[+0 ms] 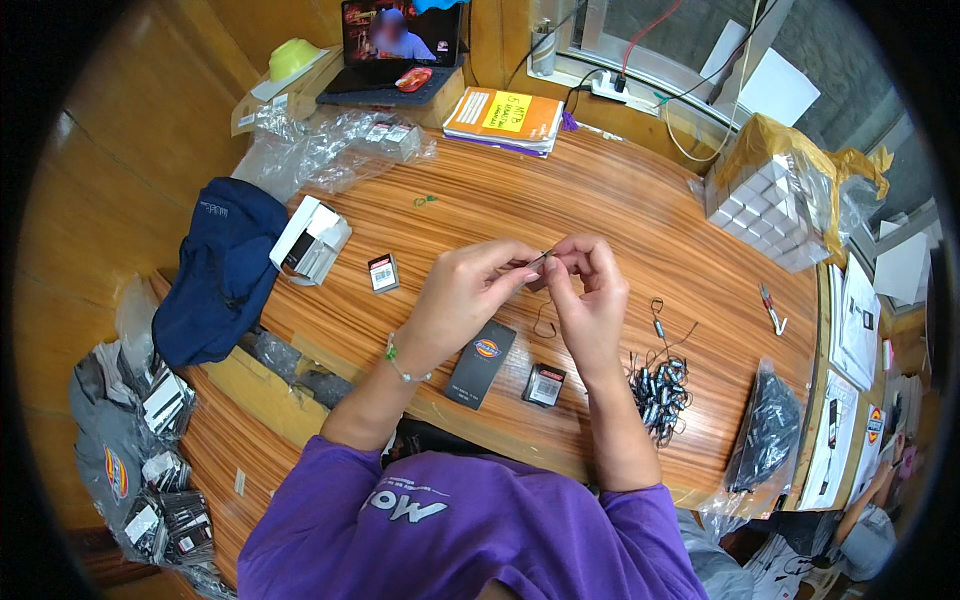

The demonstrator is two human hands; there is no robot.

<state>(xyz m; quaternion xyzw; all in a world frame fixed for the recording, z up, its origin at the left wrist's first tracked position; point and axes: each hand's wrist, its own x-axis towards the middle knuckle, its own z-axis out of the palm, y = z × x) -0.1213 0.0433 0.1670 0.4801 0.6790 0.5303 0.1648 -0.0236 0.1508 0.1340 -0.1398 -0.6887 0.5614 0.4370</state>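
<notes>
Two bare hands met above the wooden table (600, 205): the left hand (480, 280) pinched a small dark strip (540, 259) between thumb and finger, and the right hand (590, 290) had its fingertips closed on it too. Fingers partly hid the strip, so its kind was too small to tell. Nearer the body lay a black card (482, 365) with a bright emblem, a small stack of labelled cards (543, 384) just right of it, and farther right a tangle of corded pieces (660, 395).
</notes>
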